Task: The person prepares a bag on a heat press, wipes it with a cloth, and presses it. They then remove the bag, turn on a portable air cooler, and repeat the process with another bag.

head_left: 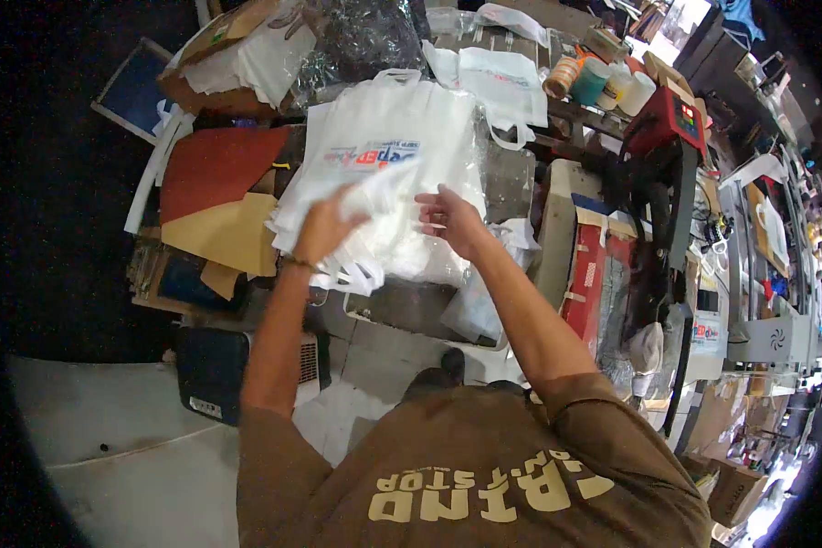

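My left hand [324, 226] grips a white bag [374, 192] blurred by motion, lifted over a stack of white printed carrier bags [393, 137] on the table. The top bag of the stack shows a red and blue logo [374, 157]. My right hand [447, 215] hovers just right of the lifted bag with fingers spread, touching or nearly touching its edge. Both arms reach forward from my brown printed shirt [475, 475].
Red and tan cardboard sheets [219, 196] lie left of the stack. A red and black heat press [671, 164] stands to the right, with tape rolls and cups [603, 82] behind it. More white bags [498, 78] lie further back. A dark box [210, 365] sits on the floor.
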Motion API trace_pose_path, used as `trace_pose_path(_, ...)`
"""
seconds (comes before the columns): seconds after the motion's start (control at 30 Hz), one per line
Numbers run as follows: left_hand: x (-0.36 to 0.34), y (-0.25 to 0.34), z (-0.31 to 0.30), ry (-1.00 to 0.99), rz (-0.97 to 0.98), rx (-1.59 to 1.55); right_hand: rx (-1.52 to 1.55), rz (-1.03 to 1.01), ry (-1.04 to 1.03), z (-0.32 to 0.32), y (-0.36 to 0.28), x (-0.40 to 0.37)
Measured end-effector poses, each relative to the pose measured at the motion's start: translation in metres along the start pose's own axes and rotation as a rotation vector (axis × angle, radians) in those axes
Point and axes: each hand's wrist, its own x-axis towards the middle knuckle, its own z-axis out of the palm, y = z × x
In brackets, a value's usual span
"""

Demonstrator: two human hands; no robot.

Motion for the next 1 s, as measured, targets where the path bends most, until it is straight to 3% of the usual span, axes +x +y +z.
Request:
trace_pose_path(0.03,0.011,-0.011,-0.012,0.054,-0.018,-0.007,0.083,0.016,-0.053,0.000,-0.002,-0.001)
trace_pose_path(0.13,0.044,-0.061,-0.045,0.452,0.392,-0.187,0.009,-0.019,0.088,0.004,-0.011,-0.004)
trace_pose_path(0.2,0.049,-0.067,-0.076,0.607,0.486,-0.194,-0.092,-0.047,0.135,-0.011,0.001,0.010)
trace_pose_path(0.27,0.039,-0.048,-0.109,0.686,0.403,-0.120,-0.720,-0.216,0.480,-0.008,0.010,0.011)
trace_pose_path(0.4,0.026,-0.040,-0.144,0.875,0.483,0.007,-0.963,-0.405,0.396,-0.020,0.042,0.028)
trace_pose_path(0.47,0.023,-0.039,-0.148,0.879,0.510,0.042,-1.015,-0.446,0.394,-0.019,0.043,0.024)
trace_pose_path(0.53,0.002,-0.016,-0.143,0.780,0.190,0.250,-0.979,-0.440,0.399,-0.017,0.041,0.022)
trace_pose_path(0.57,0.005,-0.031,-0.133,0.852,0.406,0.230,-0.978,-0.443,0.399,-0.014,0.041,0.017)
trace_pose_path(0.63,0.012,-0.036,-0.123,0.903,0.370,0.261,-1.177,-0.621,0.546,0.001,0.034,0.001)
trace_pose_path(0.67,0.015,-0.040,-0.120,0.951,0.327,0.285,-1.178,-0.623,0.548,0.003,0.033,0.004)
trace_pose_path(0.73,0.013,-0.040,-0.138,0.953,0.301,0.258,-1.206,-0.880,0.202,0.006,0.038,0.015)
trace_pose_path(0.8,0.020,-0.055,-0.171,1.049,0.291,0.091,-1.122,-0.836,0.071,0.029,0.044,0.024)
trace_pose_path(0.83,0.011,-0.055,-0.194,0.976,0.192,-0.008,-1.106,-0.698,0.170,0.045,0.044,0.027)
trace_pose_path(0.87,0.009,-0.063,-0.212,0.987,0.214,-0.056,-1.084,-0.561,0.264,0.059,0.041,0.030)
trace_pose_path(0.9,0.000,-0.061,-0.227,0.964,0.230,-0.063,-1.138,-0.437,0.196,0.067,0.032,0.039)
trace_pose_path(0.93,-0.014,-0.057,-0.244,0.939,0.246,-0.069,-1.133,-0.451,0.181,0.078,0.028,0.047)
trace_pose_path(1.0,-0.049,-0.049,-0.269,0.962,0.232,-0.127,-1.350,-0.225,0.319,0.103,0.021,0.063)
